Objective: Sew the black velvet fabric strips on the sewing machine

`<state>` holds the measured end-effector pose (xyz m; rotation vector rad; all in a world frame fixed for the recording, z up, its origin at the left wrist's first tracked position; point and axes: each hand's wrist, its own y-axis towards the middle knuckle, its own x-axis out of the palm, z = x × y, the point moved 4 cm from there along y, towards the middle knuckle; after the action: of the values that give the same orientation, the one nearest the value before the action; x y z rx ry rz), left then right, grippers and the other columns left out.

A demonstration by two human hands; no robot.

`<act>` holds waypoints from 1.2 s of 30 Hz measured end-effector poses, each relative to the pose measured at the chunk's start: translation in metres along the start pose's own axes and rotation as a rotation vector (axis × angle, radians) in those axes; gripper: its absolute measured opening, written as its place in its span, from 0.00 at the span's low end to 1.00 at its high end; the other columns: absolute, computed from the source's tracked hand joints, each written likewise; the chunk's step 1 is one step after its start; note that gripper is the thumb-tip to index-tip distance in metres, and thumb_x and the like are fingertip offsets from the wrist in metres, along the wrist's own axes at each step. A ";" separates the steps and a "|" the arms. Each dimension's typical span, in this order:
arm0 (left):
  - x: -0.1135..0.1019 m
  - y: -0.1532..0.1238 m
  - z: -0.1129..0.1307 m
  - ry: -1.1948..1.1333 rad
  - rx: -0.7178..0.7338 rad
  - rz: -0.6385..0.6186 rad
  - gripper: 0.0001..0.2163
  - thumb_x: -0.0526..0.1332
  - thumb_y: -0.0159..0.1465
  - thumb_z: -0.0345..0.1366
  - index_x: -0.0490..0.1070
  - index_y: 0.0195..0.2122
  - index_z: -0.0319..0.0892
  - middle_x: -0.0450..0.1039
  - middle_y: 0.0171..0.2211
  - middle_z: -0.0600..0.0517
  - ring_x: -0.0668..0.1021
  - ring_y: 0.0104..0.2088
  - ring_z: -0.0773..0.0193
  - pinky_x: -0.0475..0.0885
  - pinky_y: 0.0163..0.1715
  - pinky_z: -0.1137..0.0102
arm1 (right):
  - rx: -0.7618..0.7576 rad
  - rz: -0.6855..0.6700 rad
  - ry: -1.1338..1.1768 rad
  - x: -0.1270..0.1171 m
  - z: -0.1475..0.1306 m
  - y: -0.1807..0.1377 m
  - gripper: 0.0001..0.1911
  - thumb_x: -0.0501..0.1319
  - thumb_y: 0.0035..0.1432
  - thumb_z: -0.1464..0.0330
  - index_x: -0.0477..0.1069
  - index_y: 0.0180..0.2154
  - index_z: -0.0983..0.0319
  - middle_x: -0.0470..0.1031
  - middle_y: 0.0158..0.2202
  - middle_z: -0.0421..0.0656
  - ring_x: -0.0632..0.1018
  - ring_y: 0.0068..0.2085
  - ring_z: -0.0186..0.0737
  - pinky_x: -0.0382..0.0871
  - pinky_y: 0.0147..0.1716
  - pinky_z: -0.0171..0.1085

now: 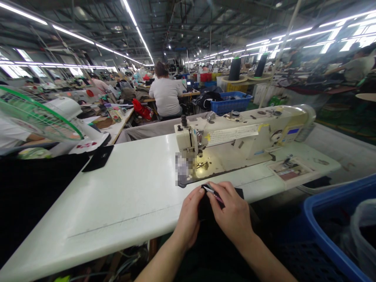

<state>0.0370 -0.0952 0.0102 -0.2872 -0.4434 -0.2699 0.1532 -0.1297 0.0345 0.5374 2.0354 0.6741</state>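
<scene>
As the two hands come together at the near edge of the desk (117, 188), right of its middle, here's the cloth (205, 209), black and small, caught squarely between them! Left hand (188, 217): narrow grip, thumb and fingers pinching the cloth by its upper left side, most of the piece hanging below the fingertips. Right hand (232, 209): grip closed around a slim tool (212, 191), silver at the point, pinkish at the handle, lying slantwise between thumb and fingers. And look at that point, up against the top of the cloth, right by the left thumb; whether it pierces the fabric, you can't tell from this angle. A dark corner pokes out past the right hand's knuckles too.

Just ahead, the machine (249, 127) fills the right half of the desk, its head above the plate, a blurred patch hiding part of the needle area. Over at the far left corner, a flat black piece (98, 158) lies across the edge, with a fan (38, 113) just beyond. Dark fabric (35, 192) runs down the left edge, and off the near right side sits a blue basket (319, 219).
</scene>
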 end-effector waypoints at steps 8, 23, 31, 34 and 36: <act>0.002 0.000 -0.001 0.022 0.025 -0.020 0.13 0.62 0.65 0.43 0.78 0.43 0.39 0.79 0.40 0.49 0.77 0.40 0.58 0.69 0.44 0.68 | 0.025 0.007 0.023 0.002 0.000 -0.002 0.12 0.55 0.68 0.67 0.73 0.48 0.63 0.76 0.41 0.47 0.79 0.41 0.42 0.73 0.41 0.37; 0.002 -0.001 -0.003 0.017 0.020 0.009 0.16 0.63 0.63 0.46 0.78 0.43 0.38 0.79 0.40 0.47 0.76 0.40 0.57 0.69 0.44 0.67 | 0.029 0.000 0.020 0.000 0.000 -0.002 0.13 0.55 0.67 0.67 0.75 0.48 0.63 0.76 0.40 0.48 0.80 0.40 0.41 0.75 0.42 0.37; 0.005 -0.003 -0.001 0.027 0.022 0.015 0.14 0.63 0.64 0.45 0.79 0.43 0.41 0.80 0.40 0.49 0.77 0.40 0.57 0.69 0.45 0.66 | 0.033 -0.016 0.046 0.001 0.001 -0.003 0.13 0.55 0.67 0.68 0.74 0.50 0.62 0.76 0.41 0.48 0.80 0.41 0.42 0.75 0.45 0.39; 0.006 -0.002 -0.001 0.051 0.040 0.005 0.14 0.62 0.65 0.45 0.79 0.42 0.41 0.80 0.40 0.49 0.77 0.41 0.56 0.69 0.46 0.66 | 0.030 -0.015 0.044 0.002 0.001 -0.003 0.13 0.56 0.67 0.68 0.74 0.49 0.63 0.76 0.41 0.48 0.79 0.41 0.42 0.75 0.45 0.40; 0.006 -0.002 -0.002 0.074 0.058 0.008 0.14 0.61 0.65 0.45 0.79 0.43 0.41 0.79 0.40 0.49 0.77 0.42 0.55 0.69 0.47 0.65 | 0.035 -0.013 0.042 0.002 0.001 -0.004 0.13 0.56 0.67 0.68 0.73 0.49 0.63 0.75 0.41 0.48 0.79 0.42 0.43 0.75 0.45 0.40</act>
<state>0.0423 -0.0992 0.0122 -0.2213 -0.3761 -0.2586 0.1526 -0.1309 0.0305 0.5338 2.0910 0.6482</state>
